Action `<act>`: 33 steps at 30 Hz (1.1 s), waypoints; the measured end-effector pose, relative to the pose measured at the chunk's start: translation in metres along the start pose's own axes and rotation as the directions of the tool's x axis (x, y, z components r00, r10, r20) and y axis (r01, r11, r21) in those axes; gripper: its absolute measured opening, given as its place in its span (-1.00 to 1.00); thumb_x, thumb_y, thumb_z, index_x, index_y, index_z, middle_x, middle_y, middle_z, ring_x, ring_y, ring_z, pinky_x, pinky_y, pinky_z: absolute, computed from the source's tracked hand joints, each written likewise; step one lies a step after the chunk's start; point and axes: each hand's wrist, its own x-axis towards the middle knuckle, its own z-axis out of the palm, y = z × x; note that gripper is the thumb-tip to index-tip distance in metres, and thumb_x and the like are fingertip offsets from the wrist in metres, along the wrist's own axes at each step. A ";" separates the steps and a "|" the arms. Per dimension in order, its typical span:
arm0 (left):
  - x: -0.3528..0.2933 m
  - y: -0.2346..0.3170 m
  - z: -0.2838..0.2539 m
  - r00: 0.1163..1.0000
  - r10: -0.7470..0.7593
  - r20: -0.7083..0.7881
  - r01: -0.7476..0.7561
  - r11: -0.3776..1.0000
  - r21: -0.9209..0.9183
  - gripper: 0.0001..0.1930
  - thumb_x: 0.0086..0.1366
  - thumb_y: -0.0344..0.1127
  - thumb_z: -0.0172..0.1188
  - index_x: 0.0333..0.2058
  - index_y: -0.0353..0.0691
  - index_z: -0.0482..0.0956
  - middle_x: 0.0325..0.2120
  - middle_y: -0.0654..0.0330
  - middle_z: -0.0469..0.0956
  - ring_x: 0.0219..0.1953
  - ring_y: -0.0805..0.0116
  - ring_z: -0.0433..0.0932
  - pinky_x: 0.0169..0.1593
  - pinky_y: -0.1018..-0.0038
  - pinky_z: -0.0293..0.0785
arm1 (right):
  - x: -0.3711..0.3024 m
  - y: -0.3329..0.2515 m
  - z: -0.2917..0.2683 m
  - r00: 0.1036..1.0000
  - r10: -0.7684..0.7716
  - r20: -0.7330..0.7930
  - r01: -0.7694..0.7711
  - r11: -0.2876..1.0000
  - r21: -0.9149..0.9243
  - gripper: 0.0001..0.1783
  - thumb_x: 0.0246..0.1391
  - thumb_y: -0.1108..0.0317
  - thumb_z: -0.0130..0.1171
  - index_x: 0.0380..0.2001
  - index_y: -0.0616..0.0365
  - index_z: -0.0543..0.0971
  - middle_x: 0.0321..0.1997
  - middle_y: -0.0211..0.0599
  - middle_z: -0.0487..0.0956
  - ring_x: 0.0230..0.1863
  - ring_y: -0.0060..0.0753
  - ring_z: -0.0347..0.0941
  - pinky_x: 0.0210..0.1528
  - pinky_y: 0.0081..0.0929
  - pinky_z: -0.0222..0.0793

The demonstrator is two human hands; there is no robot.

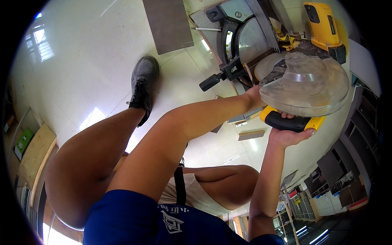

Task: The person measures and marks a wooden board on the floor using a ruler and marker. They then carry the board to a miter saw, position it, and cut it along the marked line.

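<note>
A miter saw stands on the floor at the upper right, with a clear plastic blade guard (pixel 310 87) and a yellow motor housing (pixel 324 26). My right hand (pixel 286 138) is wrapped round its black-and-yellow handle (pixel 288 121), fingertips showing over the far side and thumb along the near side. My left arm reaches across to the saw, and my left hand (pixel 254 96) is beside the guard's left edge; its fingers are hidden behind the guard. Left of that hand lie the saw's curved metal base (pixel 255 43) and black adjusting knob (pixel 210 83).
A dark flat board (pixel 168 26) lies on the tiled floor at the top. Small board offcuts (pixel 251 135) lie below the saw. My black shoe (pixel 145 77) is planted left of the saw. Shelving (pixel 302 204) and dark panels (pixel 332 165) stand at the right.
</note>
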 end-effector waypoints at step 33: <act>0.007 0.018 -0.004 0.995 -0.060 0.082 0.079 0.964 -0.252 -0.75 0.43 -0.21 -0.03 -0.07 -0.11 0.55 -0.16 0.16 0.57 -0.15 0.30 0.52 -0.12 0.48 0.43 | 0.002 0.005 -0.003 1.000 0.010 -0.010 -0.010 1.000 0.013 -0.13 0.19 -0.58 -0.31 0.05 0.00 0.38 -0.48 -0.41 0.36 -0.48 -0.45 0.30 -0.30 -0.37 0.39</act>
